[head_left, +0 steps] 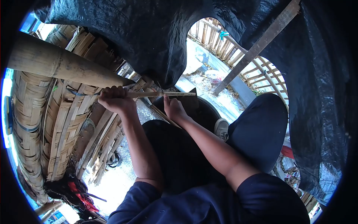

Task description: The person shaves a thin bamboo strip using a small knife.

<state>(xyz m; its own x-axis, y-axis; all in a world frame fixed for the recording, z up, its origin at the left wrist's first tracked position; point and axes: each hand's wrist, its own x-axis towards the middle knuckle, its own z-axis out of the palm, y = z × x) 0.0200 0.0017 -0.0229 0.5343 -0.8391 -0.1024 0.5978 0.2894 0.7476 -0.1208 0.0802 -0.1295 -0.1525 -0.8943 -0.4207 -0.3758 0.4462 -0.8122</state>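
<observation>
My left hand (116, 98) is closed in a fist around one end of a pale bamboo strip (149, 94). The strip runs sideways to the right, past my right hand (173, 109). My right hand has its fingers curled, with the thumb raised against the strip; what lies inside the fingers is hidden. A thin, light-coloured stick (161, 113) slants below the strip and passes under my right wrist. Behind the strip's far end stands a dark flat piece (192, 101) with a pointed corner, over a dark round container (209, 112).
A thick bamboo pole (63, 61) and woven bamboo panels (28, 130) crowd the left side, with split bamboo pieces (106, 143) beneath. Black plastic sheeting (123, 30) hangs in front and at right. A wooden plank (257, 48) slants down before a bamboo fence (220, 43).
</observation>
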